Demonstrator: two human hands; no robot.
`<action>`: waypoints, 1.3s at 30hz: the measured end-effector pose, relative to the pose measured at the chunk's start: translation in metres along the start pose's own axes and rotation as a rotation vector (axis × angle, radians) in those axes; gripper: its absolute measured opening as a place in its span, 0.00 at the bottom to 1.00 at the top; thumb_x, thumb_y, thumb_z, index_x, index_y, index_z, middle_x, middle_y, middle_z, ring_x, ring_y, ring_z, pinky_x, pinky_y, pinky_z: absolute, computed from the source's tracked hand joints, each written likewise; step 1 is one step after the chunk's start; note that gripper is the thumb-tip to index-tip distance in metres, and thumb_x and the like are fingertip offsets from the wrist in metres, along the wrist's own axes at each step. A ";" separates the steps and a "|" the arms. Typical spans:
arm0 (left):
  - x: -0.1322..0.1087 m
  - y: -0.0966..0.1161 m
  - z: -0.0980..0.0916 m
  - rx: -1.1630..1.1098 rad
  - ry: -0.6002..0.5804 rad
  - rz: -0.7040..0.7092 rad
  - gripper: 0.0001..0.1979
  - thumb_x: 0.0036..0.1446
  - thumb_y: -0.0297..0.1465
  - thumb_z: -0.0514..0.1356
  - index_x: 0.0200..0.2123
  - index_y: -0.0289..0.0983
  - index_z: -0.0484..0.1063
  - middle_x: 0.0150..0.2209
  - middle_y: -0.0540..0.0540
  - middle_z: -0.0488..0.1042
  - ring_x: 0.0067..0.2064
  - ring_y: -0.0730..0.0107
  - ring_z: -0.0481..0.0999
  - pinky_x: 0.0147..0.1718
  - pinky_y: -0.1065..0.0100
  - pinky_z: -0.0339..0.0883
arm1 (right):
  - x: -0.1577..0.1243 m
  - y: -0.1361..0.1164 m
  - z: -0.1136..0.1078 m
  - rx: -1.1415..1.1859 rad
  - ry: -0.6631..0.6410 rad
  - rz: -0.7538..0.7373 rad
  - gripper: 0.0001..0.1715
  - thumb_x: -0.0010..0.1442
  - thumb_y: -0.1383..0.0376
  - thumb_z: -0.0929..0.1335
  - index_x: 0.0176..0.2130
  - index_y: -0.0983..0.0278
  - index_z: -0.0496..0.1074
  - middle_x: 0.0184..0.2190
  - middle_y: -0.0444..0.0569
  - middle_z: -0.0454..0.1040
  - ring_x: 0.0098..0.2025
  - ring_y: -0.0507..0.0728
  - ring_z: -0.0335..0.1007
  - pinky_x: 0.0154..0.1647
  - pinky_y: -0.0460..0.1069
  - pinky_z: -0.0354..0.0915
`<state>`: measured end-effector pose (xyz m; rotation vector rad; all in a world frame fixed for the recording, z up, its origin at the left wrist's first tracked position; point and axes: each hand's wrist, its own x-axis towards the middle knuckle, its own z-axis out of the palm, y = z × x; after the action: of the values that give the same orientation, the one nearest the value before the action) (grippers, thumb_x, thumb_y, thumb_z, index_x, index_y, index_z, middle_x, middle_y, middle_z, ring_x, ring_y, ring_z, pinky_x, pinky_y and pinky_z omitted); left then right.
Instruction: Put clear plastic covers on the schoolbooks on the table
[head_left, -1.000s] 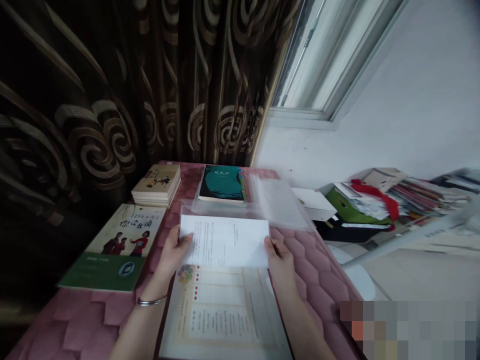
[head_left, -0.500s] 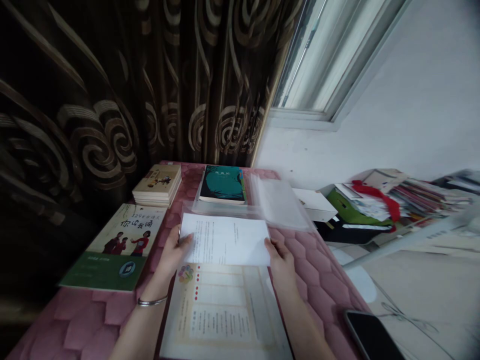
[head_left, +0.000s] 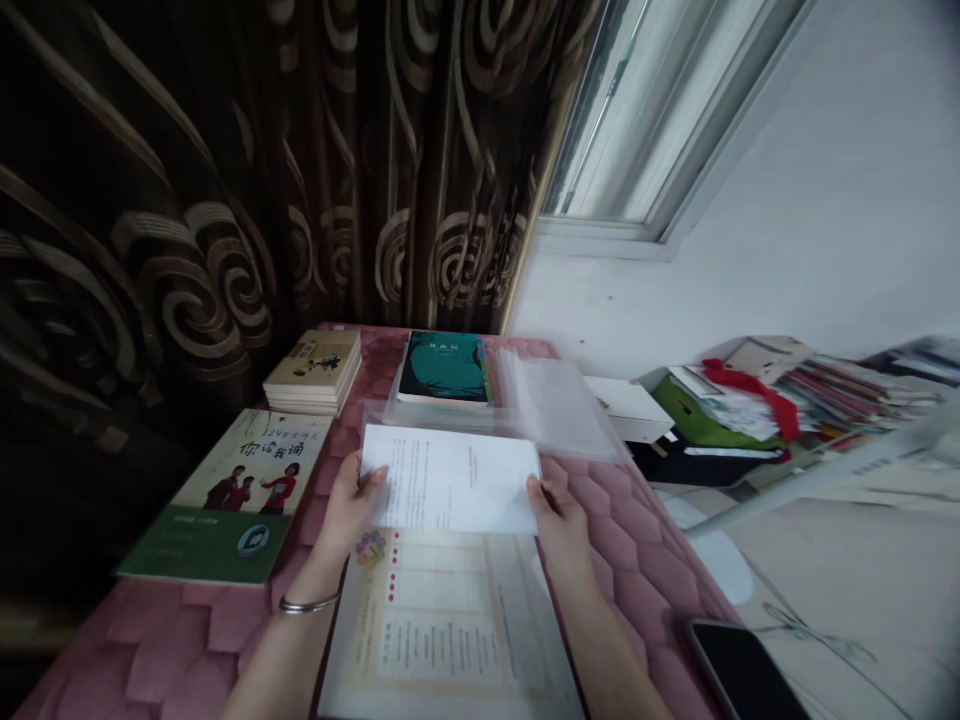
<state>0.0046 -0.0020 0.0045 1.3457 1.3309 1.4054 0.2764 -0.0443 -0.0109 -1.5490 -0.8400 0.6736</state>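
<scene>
Pinching a white printed sheet (head_left: pixel 450 482) by its side edges, the left hand (head_left: pixel 349 505) and right hand (head_left: pixel 561 512) have barely shifted over the last second, which suggests a pause. The sheet covers the far end of a pale page (head_left: pixel 450 650) above the table (head_left: pixel 165 640). A green-and-cream book (head_left: pixel 225 495) reads "129" and "你读我诵"; the sheet's print is too small.

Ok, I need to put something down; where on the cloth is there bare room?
The pink cloth is bare on the near side of the green-and-white book, beside the left arm, and between the right hand, clear sleeves and phone. Tan books, teal book and sleeves crowd the far end; the white page fills the middle.
</scene>
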 end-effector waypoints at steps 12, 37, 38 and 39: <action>-0.002 0.004 -0.001 -0.004 0.031 -0.004 0.15 0.47 0.39 0.63 0.37 0.38 0.69 0.30 0.50 0.74 0.33 0.68 0.73 0.34 0.67 0.69 | 0.005 0.006 -0.002 -0.018 -0.045 0.005 0.31 0.39 0.39 0.71 0.21 0.64 0.72 0.18 0.45 0.69 0.22 0.54 0.61 0.22 0.48 0.58; 0.000 -0.013 -0.001 0.029 0.057 0.010 0.14 0.53 0.39 0.61 0.39 0.37 0.69 0.32 0.48 0.74 0.34 0.68 0.74 0.32 0.70 0.68 | -0.002 -0.002 0.002 0.074 -0.018 0.001 0.27 0.43 0.43 0.72 0.28 0.65 0.75 0.26 0.49 0.76 0.29 0.58 0.69 0.29 0.49 0.65; 0.000 -0.014 -0.001 0.034 0.057 0.008 0.14 0.53 0.40 0.61 0.39 0.37 0.69 0.33 0.48 0.74 0.34 0.68 0.74 0.31 0.70 0.68 | -0.002 -0.003 0.002 0.076 -0.015 0.000 0.27 0.42 0.43 0.72 0.27 0.65 0.75 0.26 0.49 0.77 0.29 0.58 0.69 0.29 0.49 0.65; 0.000 -0.014 0.000 0.032 0.054 0.003 0.15 0.53 0.40 0.61 0.40 0.36 0.69 0.33 0.48 0.75 0.34 0.68 0.74 0.31 0.70 0.67 | -0.003 -0.004 0.002 0.076 -0.014 0.000 0.28 0.42 0.43 0.72 0.27 0.65 0.75 0.26 0.49 0.76 0.29 0.58 0.69 0.29 0.49 0.64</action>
<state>0.0025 0.0001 -0.0093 1.3400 1.3925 1.4376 0.2731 -0.0454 -0.0075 -1.4780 -0.8157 0.7094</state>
